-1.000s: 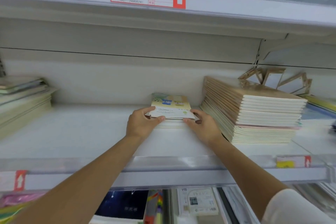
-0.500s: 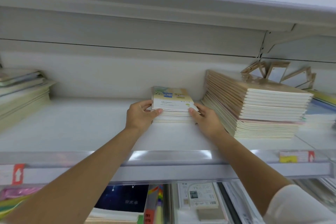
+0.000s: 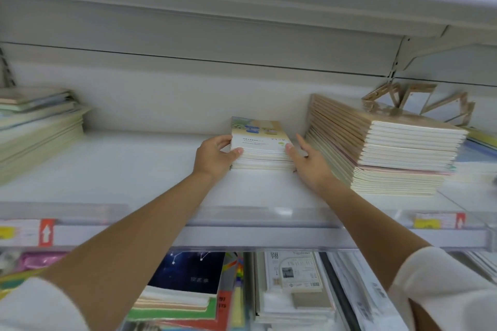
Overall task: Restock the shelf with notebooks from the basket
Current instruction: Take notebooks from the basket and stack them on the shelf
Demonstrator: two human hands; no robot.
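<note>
A small stack of notebooks (image 3: 261, 150) is seen flat on the white shelf (image 3: 129, 169), near its back wall and about in the middle. The stack is held from both sides. The left hand (image 3: 213, 157) is placed at the left edge, its fingers (image 3: 225, 141) curled around that edge and the thumb pressed on the front. The right hand (image 3: 312, 162) is laid against the right edge; its fingers are spread and only the thumb is clearly seen touching the stack, so a firm grip cannot be told there. Just beside the right hand, a taller pile of brown-covered notebooks (image 3: 384, 148) is stacked. Another pile (image 3: 37, 129) is kept at the far left of the shelf, well apart.
</note>
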